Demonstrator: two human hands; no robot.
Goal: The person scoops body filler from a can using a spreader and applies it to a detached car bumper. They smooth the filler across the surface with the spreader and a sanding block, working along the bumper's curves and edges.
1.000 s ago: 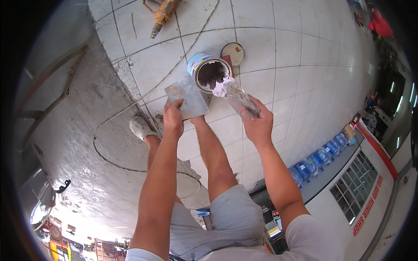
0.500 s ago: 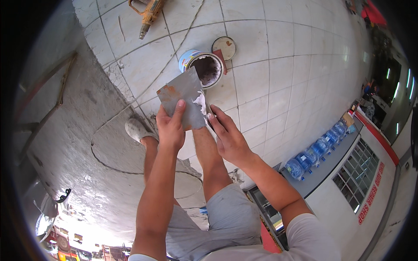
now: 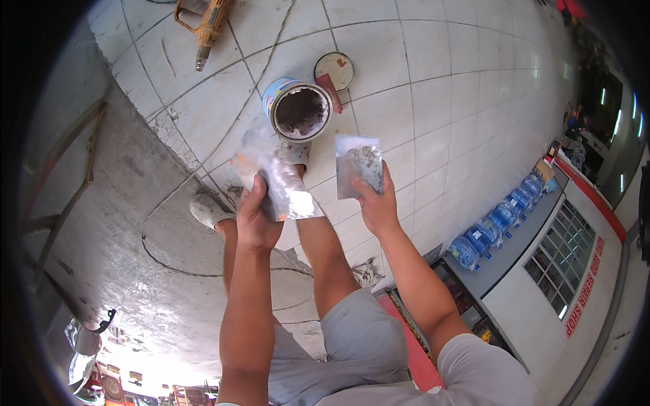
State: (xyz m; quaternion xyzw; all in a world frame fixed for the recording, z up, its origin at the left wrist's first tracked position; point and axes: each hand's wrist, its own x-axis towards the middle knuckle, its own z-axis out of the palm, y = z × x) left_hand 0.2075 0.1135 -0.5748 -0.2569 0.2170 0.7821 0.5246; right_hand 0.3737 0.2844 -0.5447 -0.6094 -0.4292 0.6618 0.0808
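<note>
My left hand grips a flat metal sheet smeared with rust-orange marks and whitish paste; motion blurs it. In my right hand is a smaller rectangular metal spreader, its face turned up and dirty with grey residue. The two metal pieces are apart, with my right leg below and between them. Just beyond the sheet stands an open can, its inner wall coated with pale paste. How deep the paste lies inside is too dark to tell.
A round lid and a dark red block lie beside the can. An orange heat-gun-like tool rests on the tiles at far left. A cable crosses the floor. Blue water jugs line a counter at right.
My right hand has drawn the spreader off the sheet's edge and moved it right, turning its face up. The sheet has shifted slightly down and left, tilting in my left hand.
</note>
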